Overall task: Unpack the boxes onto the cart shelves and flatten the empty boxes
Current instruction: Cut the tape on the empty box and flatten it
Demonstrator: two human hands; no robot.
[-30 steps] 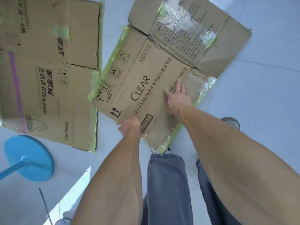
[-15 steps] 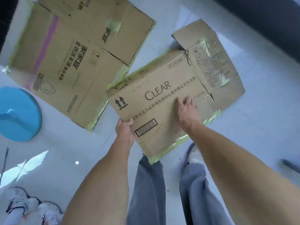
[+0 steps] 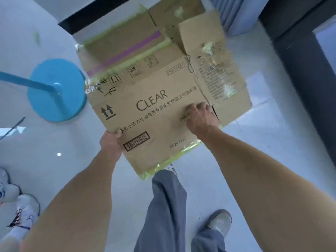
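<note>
Flattened CLEAR box [image 3: 156,113] held in front of me above the white floor [image 3: 272,142], printed face up. My left hand [image 3: 110,142] has its grip pinching the box's near-left edge beside the barcode, thumb on top; the fingers underneath are hidden. My right hand [image 3: 201,117] lies on top of the box just right of the printed text, knuckles up, fingers curled down against the cardboard; I cannot tell if they hook an edge. A second flattened box [image 3: 123,40] with a purple stripe lies under the CLEAR box's far edge. Blue round stand base [image 3: 54,90] sits just left of the CLEAR box.
</note>
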